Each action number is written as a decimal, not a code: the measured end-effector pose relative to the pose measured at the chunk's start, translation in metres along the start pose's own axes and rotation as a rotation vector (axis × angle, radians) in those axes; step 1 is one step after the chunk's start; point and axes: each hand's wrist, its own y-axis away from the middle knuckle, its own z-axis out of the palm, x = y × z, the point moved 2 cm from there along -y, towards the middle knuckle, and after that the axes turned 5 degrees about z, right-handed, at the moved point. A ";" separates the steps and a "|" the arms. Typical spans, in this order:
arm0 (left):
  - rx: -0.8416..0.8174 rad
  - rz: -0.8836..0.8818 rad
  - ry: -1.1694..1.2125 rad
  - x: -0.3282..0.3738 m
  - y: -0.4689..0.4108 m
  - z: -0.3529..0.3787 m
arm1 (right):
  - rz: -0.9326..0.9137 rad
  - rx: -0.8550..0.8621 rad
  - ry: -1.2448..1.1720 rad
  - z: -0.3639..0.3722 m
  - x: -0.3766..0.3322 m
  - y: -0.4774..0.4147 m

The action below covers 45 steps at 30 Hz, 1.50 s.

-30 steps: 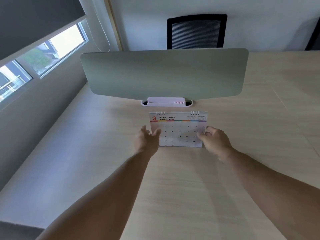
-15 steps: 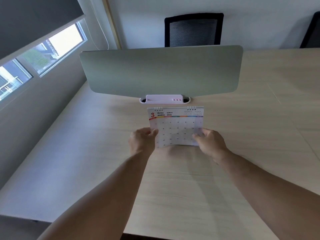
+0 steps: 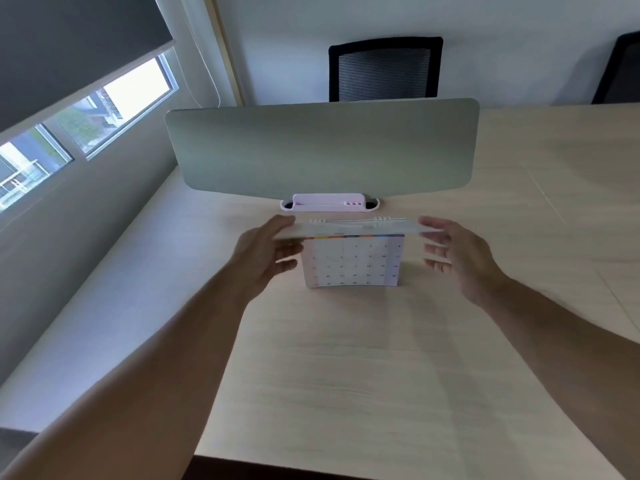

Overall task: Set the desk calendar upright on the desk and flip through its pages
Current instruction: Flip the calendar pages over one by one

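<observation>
Near the divider's base, the calendar [image 3: 351,261] now stands upright on the desk [image 3: 346,375]. Half a second ago I gripped its lower corners; now a page is lifted level, my left hand [image 3: 266,254] and right hand [image 3: 457,254] fingers loosely spread at its edges. Flipping has begun.

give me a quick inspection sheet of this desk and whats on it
surface: pale wood desk, bare near the person
job's things: desk calendar standing upright, one page lifted and blurred in mid flip
clutter: pink tray under the grey divider panel
hands: left hand and right hand at the page's two ends, fingers spread; contact unclear
cables: nothing seen
surroundings: window at left, black chair behind
</observation>
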 end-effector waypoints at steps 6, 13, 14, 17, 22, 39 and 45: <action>0.008 0.151 -0.245 0.033 -0.018 0.030 | -0.226 0.023 0.192 0.014 -0.020 -0.006; 0.004 0.292 -0.943 0.009 -0.044 0.046 | -0.385 -0.029 0.717 0.041 -0.025 -0.012; -0.006 0.274 -0.954 0.003 -0.046 0.046 | -0.360 -0.041 0.755 0.044 -0.024 -0.015; 0.031 0.272 -0.902 -0.010 -0.049 0.045 | -0.293 -0.025 0.813 0.048 -0.018 -0.023; 0.135 0.269 -0.855 -0.022 -0.054 0.038 | -0.296 0.037 0.660 0.050 -0.003 -0.031; 0.212 0.063 -0.697 -0.064 -0.021 0.041 | -0.055 0.048 0.712 0.053 0.043 -0.026; 0.277 0.067 -0.749 -0.058 -0.013 0.037 | -0.053 0.059 0.709 0.049 0.041 -0.017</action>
